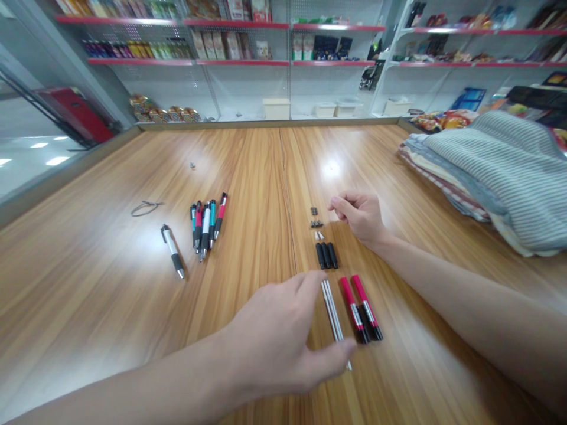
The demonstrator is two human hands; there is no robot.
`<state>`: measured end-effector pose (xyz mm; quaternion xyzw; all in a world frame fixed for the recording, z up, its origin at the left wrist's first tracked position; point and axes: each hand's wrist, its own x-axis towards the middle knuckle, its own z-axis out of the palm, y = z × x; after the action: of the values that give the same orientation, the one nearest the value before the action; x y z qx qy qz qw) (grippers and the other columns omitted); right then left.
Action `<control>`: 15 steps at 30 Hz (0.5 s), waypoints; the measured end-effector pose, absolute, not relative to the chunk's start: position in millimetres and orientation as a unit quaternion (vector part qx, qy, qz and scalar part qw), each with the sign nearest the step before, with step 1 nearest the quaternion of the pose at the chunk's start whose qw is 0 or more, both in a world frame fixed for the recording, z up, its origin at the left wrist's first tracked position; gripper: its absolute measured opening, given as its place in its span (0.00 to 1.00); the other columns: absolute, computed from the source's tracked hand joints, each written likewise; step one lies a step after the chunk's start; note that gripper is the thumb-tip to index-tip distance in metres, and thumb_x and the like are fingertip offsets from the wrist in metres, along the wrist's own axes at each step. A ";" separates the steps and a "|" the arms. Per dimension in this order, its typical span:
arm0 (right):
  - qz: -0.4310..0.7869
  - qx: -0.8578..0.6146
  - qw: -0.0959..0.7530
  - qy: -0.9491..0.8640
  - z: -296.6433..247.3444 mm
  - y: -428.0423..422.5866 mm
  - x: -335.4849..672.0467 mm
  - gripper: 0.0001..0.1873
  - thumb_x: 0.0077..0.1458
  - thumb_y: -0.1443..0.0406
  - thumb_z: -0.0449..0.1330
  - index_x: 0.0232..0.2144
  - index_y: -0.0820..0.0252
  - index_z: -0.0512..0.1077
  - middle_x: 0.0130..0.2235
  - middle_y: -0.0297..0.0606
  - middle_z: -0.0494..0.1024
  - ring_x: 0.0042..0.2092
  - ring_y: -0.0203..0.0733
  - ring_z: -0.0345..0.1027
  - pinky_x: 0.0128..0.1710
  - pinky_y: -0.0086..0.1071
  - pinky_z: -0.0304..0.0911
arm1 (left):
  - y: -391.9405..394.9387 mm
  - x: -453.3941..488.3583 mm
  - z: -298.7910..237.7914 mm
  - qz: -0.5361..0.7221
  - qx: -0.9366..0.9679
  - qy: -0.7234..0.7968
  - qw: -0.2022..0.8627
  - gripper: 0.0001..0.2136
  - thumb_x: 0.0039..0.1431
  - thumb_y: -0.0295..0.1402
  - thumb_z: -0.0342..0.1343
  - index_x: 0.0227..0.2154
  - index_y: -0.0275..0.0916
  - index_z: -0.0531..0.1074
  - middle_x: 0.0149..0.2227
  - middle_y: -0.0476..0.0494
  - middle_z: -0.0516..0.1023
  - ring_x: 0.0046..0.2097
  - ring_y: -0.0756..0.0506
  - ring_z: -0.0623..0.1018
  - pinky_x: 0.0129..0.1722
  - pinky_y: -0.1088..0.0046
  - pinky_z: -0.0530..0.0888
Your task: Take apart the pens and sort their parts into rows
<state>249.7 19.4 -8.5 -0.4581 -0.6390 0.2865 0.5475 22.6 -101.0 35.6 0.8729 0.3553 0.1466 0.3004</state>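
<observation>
Beneath spread, empty left hand [281, 330]: slim silvery refills [332, 310]. Curled right hand [359, 216], hold unclear. Below, wood-grain table [252, 189]; beyond, shelves [243, 62].

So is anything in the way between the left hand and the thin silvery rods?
Nothing visible. The thin silvery rods lie beside the left hand, which partly covers them in this view; the red-and-black barrels lie to their right.

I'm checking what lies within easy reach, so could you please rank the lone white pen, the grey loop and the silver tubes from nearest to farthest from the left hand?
1. Silver tubes: just right of the left hand, partly hidden by it.
2. Lone white pen: off to the hand's left and farther forward.
3. Grey loop: farthest, beyond the pen and to its left.
</observation>
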 end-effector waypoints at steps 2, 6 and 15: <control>0.265 -0.454 0.542 -0.656 -7.7 17.0 249.0 0.16 0.58 0.60 0.58 0.23 0.63 0.74 0.18 0.31 0.66 0.21 0.31 0.57 0.21 0.28 0.50 | -87.5 19.1 31.2 0.259 0.808 0.359 0.389 0.16 0.64 0.40 0.47 0.48 0.36 0.68 0.26 0.49 0.65 0.26 0.50 0.67 0.27 0.72 0.67; 0.132 -0.422 0.507 -0.740 -2.5 7.4 246.4 0.12 0.58 0.64 0.58 0.25 0.63 0.74 0.20 0.31 0.67 0.21 0.31 0.57 0.22 0.29 0.51 | -57.0 16.0 14.0 0.445 0.582 0.314 0.604 0.11 0.65 0.30 0.44 0.43 0.37 0.70 0.28 0.51 0.60 0.22 0.55 0.59 0.20 0.78 0.56; -0.146 -0.142 0.303 -0.931 22.3 -32.7 217.6 0.15 0.58 0.68 0.59 0.49 0.53 0.72 0.36 0.35 0.76 0.35 0.35 0.67 0.32 0.30 0.60 | -29.2 19.5 10.7 0.517 0.329 0.268 0.744 0.12 0.55 0.16 0.47 0.38 0.33 0.72 0.30 0.46 0.65 0.27 0.53 0.67 0.26 0.77 0.68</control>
<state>217.6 -32.7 22.3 -0.1421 -0.9309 -0.1462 0.3029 19.5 -29.2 10.7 0.3285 0.2683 0.5165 0.7438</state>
